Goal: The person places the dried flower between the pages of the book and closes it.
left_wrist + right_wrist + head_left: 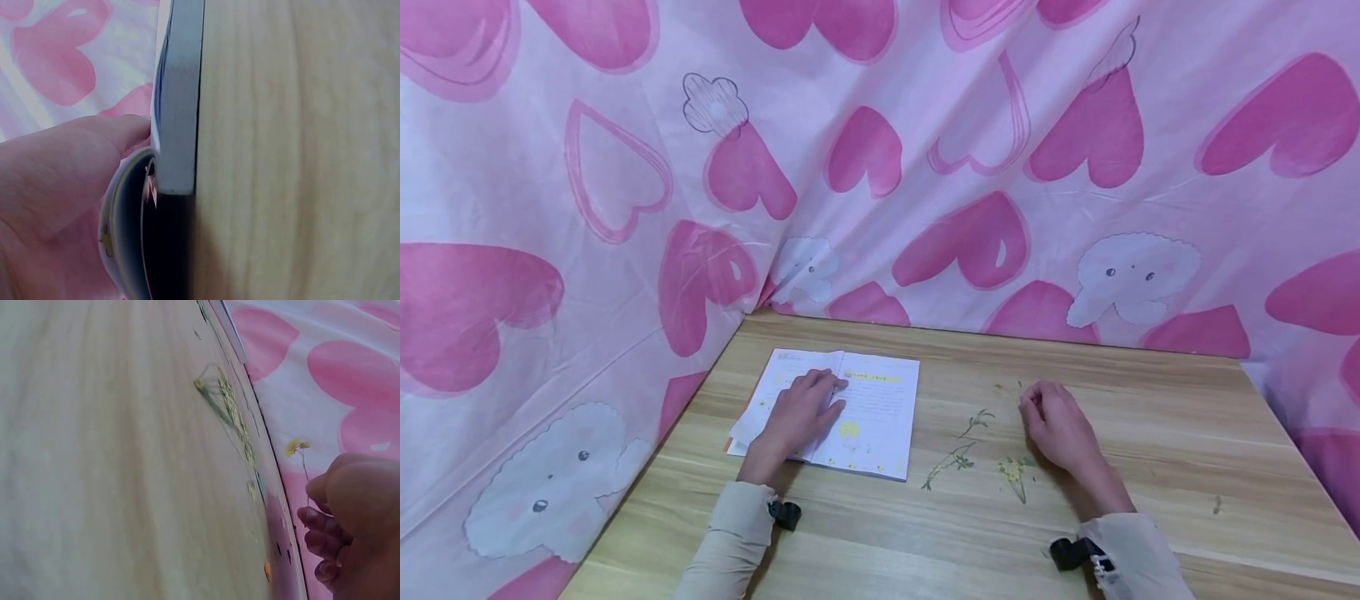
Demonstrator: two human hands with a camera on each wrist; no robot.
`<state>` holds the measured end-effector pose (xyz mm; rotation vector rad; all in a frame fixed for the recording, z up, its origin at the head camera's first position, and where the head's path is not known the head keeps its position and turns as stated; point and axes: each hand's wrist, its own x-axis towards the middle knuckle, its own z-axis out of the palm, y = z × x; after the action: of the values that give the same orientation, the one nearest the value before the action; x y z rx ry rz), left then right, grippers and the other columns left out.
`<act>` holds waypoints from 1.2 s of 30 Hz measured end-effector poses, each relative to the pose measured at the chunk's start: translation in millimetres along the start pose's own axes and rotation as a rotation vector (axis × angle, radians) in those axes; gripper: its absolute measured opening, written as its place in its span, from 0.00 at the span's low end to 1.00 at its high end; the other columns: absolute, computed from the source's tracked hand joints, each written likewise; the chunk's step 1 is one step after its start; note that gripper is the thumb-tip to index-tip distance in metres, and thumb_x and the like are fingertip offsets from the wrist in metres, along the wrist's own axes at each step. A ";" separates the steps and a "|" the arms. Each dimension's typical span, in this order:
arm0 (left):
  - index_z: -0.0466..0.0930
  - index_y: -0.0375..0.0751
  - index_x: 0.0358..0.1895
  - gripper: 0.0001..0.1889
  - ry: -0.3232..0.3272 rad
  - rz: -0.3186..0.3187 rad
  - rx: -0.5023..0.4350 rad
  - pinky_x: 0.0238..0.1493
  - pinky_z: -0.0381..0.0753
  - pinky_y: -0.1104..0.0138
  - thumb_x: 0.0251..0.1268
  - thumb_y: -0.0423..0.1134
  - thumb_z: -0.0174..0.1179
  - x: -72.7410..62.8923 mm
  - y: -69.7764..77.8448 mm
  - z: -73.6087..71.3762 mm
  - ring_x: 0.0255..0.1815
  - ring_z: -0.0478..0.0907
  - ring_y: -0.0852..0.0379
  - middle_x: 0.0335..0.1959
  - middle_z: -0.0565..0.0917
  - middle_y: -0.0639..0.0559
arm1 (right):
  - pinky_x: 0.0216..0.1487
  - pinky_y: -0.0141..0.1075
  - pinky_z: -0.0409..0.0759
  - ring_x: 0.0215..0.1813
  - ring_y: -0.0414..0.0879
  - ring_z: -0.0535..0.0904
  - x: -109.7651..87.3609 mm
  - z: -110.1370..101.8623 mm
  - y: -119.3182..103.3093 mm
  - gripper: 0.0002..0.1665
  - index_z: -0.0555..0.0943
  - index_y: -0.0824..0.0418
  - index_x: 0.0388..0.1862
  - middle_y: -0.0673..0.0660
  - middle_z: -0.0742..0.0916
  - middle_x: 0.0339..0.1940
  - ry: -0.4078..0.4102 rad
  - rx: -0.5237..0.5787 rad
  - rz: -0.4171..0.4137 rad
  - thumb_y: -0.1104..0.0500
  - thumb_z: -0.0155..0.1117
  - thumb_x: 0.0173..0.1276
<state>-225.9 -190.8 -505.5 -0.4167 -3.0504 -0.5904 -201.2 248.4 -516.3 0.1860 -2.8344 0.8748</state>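
An open book (883, 412) lies flat at the left of the table in the head view. My left hand (800, 408) rests on its left page near the fold, fingers spread and relaxed. In the left wrist view the thumb side of that hand (69, 169) lies over a curved page (109, 231), close to the thick grey book edge (180, 100). My right hand (1062, 423) is raised over the table, right of the plant sprigs. Between thumb and forefinger it pinches a small yellow flower (294, 447) by the thin stem, best seen in the right wrist view.
Two green sprigs, one leafy (976, 422) and one below it (951, 463), lie right of the book. A yellow-flowered sprig (1012, 475) lies nearer the right hand. A small scrap (1217, 504) is farther right. Pink heart-print cloth (865, 242) hangs along the table's back and left.
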 end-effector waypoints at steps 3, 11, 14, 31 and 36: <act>0.80 0.55 0.71 0.21 0.001 0.001 -0.004 0.73 0.73 0.36 0.81 0.53 0.63 -0.1 -0.6 0.1 0.81 0.69 0.39 0.80 0.73 0.45 | 0.44 0.40 0.77 0.44 0.50 0.76 2.8 4.3 -4.5 0.06 0.80 0.63 0.48 0.59 0.82 0.42 0.015 0.033 -0.029 0.61 0.58 0.84; 0.79 0.57 0.72 0.21 -0.009 0.001 -0.017 0.74 0.72 0.37 0.82 0.54 0.61 1.0 -0.7 2.8 0.82 0.68 0.40 0.82 0.71 0.46 | 0.41 0.36 0.78 0.41 0.47 0.77 10.6 16.9 -14.8 0.03 0.80 0.60 0.47 0.56 0.83 0.39 0.034 0.082 -0.090 0.62 0.59 0.83; 0.78 0.57 0.72 0.22 -0.018 0.001 -0.028 0.75 0.71 0.36 0.82 0.54 0.61 1.0 0.0 2.4 0.83 0.67 0.40 0.82 0.71 0.47 | 0.43 0.38 0.80 0.42 0.47 0.79 11.7 14.5 -15.3 0.03 0.82 0.59 0.48 0.56 0.85 0.40 0.012 0.051 -0.071 0.61 0.62 0.82; 0.77 0.57 0.73 0.22 -0.031 -0.028 -0.028 0.76 0.67 0.34 0.83 0.54 0.59 -0.7 -0.1 -0.5 0.84 0.64 0.40 0.83 0.68 0.47 | 0.41 0.40 0.79 0.36 0.44 0.78 7.8 -4.8 -5.5 0.05 0.88 0.58 0.42 0.52 0.86 0.36 -0.175 -0.105 -0.021 0.58 0.69 0.77; 0.77 0.57 0.73 0.21 -0.036 -0.031 -0.035 0.76 0.67 0.33 0.83 0.53 0.59 -0.1 0.1 0.9 0.84 0.64 0.40 0.83 0.68 0.46 | 0.43 0.45 0.81 0.37 0.46 0.78 7.5 -1.4 -6.2 0.05 0.86 0.60 0.40 0.54 0.85 0.36 -0.159 -0.144 -0.066 0.61 0.65 0.77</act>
<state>-225.7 -190.4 -506.3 -0.3863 -3.0903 -0.6452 -207.3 243.7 -510.4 0.3422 -3.0033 0.6671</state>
